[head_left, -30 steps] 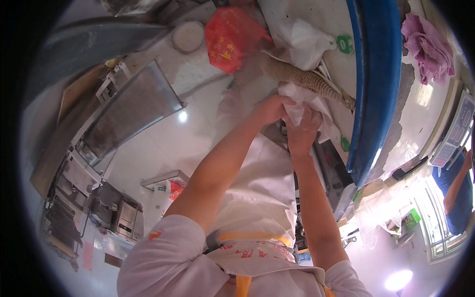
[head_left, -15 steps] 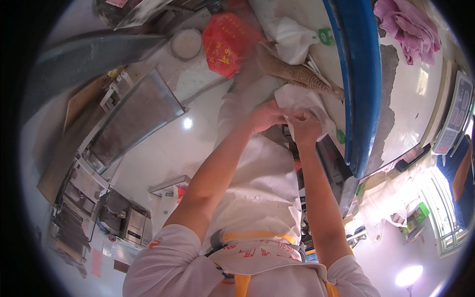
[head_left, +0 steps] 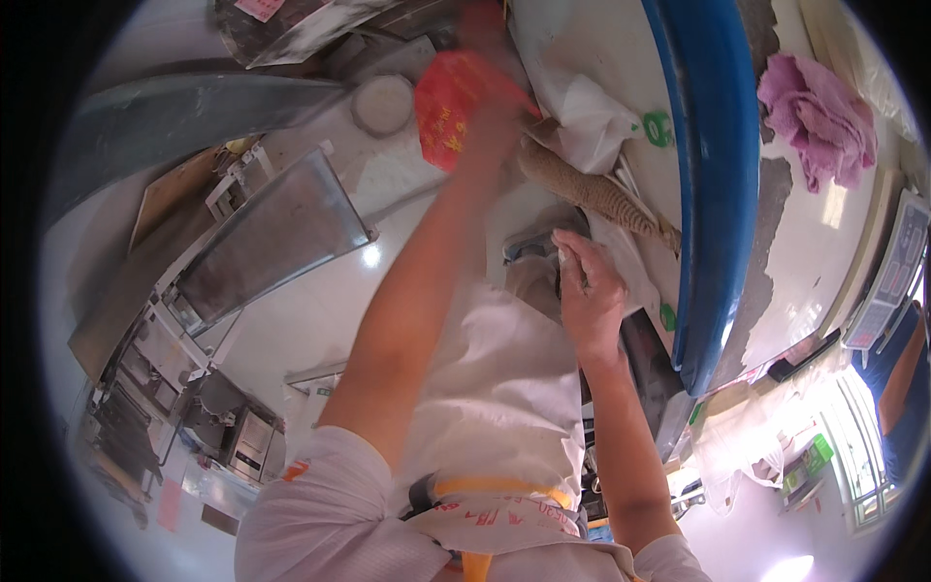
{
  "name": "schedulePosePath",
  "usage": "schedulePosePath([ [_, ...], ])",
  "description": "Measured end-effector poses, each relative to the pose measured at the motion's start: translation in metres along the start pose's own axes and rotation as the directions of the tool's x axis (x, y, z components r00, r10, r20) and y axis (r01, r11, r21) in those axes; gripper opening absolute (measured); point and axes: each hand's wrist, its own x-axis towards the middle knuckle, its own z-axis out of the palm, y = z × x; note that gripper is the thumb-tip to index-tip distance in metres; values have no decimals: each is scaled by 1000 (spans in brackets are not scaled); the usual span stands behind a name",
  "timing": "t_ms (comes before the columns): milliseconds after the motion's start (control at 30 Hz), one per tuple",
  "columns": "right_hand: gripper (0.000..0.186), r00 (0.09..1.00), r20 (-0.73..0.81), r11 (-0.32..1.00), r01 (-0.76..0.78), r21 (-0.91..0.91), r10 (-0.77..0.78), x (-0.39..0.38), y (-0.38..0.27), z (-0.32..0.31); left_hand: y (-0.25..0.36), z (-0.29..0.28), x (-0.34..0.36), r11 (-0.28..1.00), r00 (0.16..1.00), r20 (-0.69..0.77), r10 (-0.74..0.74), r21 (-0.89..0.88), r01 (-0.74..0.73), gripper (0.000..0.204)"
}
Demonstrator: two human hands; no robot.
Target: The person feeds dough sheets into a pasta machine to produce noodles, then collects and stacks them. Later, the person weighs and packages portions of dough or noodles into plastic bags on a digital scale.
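Observation:
My left hand (head_left: pixel 497 126) reaches forward and is smeared by motion; it overlaps the edge of a red sheet-like thing (head_left: pixel 448 112) with gold lettering. Whether it touches that thing, or holds anything, I cannot tell. My right hand (head_left: pixel 593 291) is nearer to my body, its fingers stretched out and nothing visible in them. Pale powder marks its fingertips. Behind this hand lies white plastic (head_left: pixel 626 254), and just beyond is a tan, ribbed bundle (head_left: pixel 592 189) like a broom head.
A curved blue rim (head_left: pixel 718 194) stands along the right, beside a worn white surface with a pink towel (head_left: pixel 819 116) and a scale (head_left: pixel 887 267). Left are a grey metal panel (head_left: pixel 281 238) and a round pale container (head_left: pixel 383 105). Another person's arm (head_left: pixel 902 373) shows far right.
My hands were together at the white plastic, fingers pinched. Now they are apart: the left has swung forward to the red thing, while the right has drawn back slightly and its fingers have straightened.

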Motion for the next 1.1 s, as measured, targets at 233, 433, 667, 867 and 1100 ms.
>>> schedulePosePath([
  [233, 43, 905, 104, 898, 424, -120, -413, 85, -24, 28, 38, 8, 40, 839, 885, 465, -16, -476, 265, 49],
  [433, 46, 882, 176, 852, 469, -233, -437, 111, -4, 46, 49, -1, 34, 630, 910, 414, 9, -709, 317, 67],
  [667, 48, 896, 170, 802, 443, -401, -410, 112, -1, 54, 63, 5, 59, 760, 891, 431, 147, -625, 177, 65],
  [867, 48, 898, 200, 808, 439, -392, -391, 108, 1, 54, 71, -7, 38, 945, 952, 275, 132, -324, -38, 45],
  [1100, 43, 889, 71, 830, 448, -331, -452, 98, -24, 67, 103, -48, -15, 945, 951, 309, 22, -316, 81, 38],
])
